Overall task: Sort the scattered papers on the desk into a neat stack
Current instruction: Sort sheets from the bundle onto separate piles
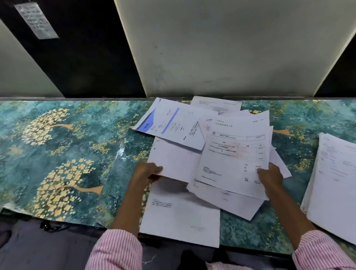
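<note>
Several loose white papers [229, 155] lie in an overlapping heap at the middle of the desk. My left hand [148, 171] grips the left edge of a mostly blank sheet [175, 159] in the heap. My right hand [269, 174] pinches the lower right corner of a printed form [237, 148] on top. A sheet with a blue corner [171, 124] rests at the back of the heap. One plain sheet [179, 218] lies nearest me, hanging over the desk's front edge. A thicker stack of papers [351, 187] sits apart at the right.
The desk [60, 151] wears a teal covering with gold tree patterns. Grey panels and dark gaps rise right behind its back edge. A small printed notice [36, 21] hangs on the dark panel at upper left. Floor shows below the front edge at left.
</note>
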